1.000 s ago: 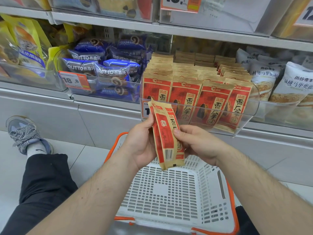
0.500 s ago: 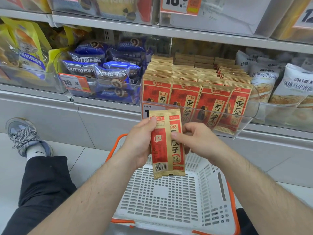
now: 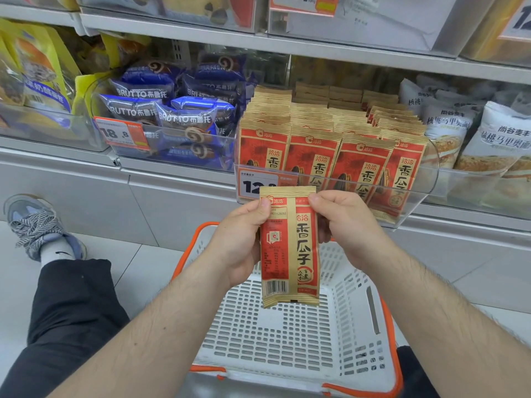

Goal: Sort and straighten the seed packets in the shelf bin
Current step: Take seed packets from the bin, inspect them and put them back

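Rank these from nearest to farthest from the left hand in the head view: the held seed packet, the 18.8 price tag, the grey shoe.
1. Seed packet: in the left hand's grip, right hand on its other edge.
2. 18.8 price tag: up and left, on the blue-packet bin's front.
3. Grey shoe: far left, on the floor.

One seed packet point(image 3: 290, 248) held in two hands: left hand point(image 3: 241, 242), right hand point(image 3: 349, 228). Four packet rows point(image 3: 330, 156) fronting clear bin point(image 3: 413, 202). One white basket point(image 3: 287, 334) near. Two price tags visible: point(image 3: 122, 135), point(image 3: 257, 183).
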Tool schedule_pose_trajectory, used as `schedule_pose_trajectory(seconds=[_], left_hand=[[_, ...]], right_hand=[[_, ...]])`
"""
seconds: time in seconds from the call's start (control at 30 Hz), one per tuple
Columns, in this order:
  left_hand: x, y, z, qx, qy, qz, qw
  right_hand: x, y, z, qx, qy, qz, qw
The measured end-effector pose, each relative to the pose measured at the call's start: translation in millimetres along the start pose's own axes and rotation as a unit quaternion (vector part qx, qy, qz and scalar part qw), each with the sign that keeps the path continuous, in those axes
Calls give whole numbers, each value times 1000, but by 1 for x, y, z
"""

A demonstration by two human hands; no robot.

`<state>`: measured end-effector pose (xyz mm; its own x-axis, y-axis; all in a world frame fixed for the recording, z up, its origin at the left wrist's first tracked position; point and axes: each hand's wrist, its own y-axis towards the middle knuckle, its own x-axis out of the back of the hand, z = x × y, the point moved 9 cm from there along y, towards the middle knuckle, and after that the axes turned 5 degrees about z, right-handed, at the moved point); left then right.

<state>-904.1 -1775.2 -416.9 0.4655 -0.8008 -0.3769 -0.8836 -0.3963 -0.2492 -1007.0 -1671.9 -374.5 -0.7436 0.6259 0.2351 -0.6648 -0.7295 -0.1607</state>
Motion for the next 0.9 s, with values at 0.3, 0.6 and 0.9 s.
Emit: schedule_pose_trajectory(seconds=[0.3, 0.6, 0.9], left_hand=[[1, 0, -2, 4, -10, -6, 1000], [12, 0, -13, -6, -49, -27, 998], [19, -14, -1, 10, 9, 39, 999]], right_hand=[[0, 2, -4, -5, 0, 13, 1000], [-16, -4, -17, -57, -93, 164, 980], [-17, -5, -17, -68, -2, 189, 980]])
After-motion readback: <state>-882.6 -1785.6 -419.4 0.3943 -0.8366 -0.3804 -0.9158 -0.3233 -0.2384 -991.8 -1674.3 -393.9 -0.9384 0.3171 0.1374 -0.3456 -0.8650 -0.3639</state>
